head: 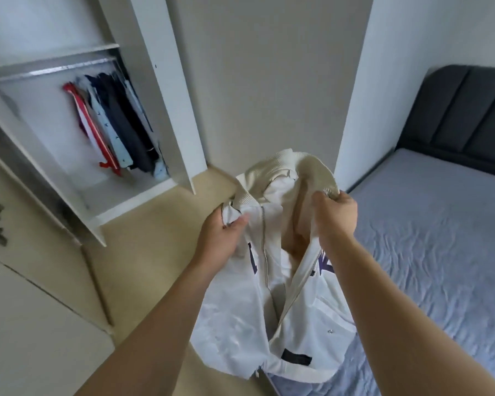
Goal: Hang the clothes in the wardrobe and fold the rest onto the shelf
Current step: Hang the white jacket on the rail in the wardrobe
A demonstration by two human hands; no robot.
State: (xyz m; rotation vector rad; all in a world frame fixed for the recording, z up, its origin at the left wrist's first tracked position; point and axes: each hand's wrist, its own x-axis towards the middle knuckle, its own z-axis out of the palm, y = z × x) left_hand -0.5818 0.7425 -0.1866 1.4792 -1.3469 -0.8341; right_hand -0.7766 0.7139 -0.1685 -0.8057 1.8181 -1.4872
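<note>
Jacket (283, 304): white zip-up with a ribbed cream collar and purple lettering, held up in the air between your two hands, hem drooping just over the near corner of the bed. The front is unzipped and gaping.

Wardrobe (143, 90): way over on your left, doors open, a bunch of hanging clothes (117, 127) already bunched toward the right end of the rail (55, 70). Honestly I'd say that crowding is trouble, since squeezing one more in there could knock a neighbour off. The left stretch of rail looks free, so aim there.

Hanger: I can't see one anywhere, not in your hands, not spare on the rail. No hanger means you'll likely have to let go with one hand to grab one.

Left hand (223, 232): fingers curled into the front panel near the collar, thumb pinching loose cloth. That's a soft bunchy grip, and slick fabric like this could slide out if you shift.

Right hand (336, 214): fingers closed round the ribbed collar edge, a firmer hold. If the left lets go, the whole weight swings off this one and the jacket will probably twist.

Bed (429, 252): on your right, grey sheet. It's the safe spot to lay the jacket flat if things get awkward. The floor (143, 267) isn't.
</note>
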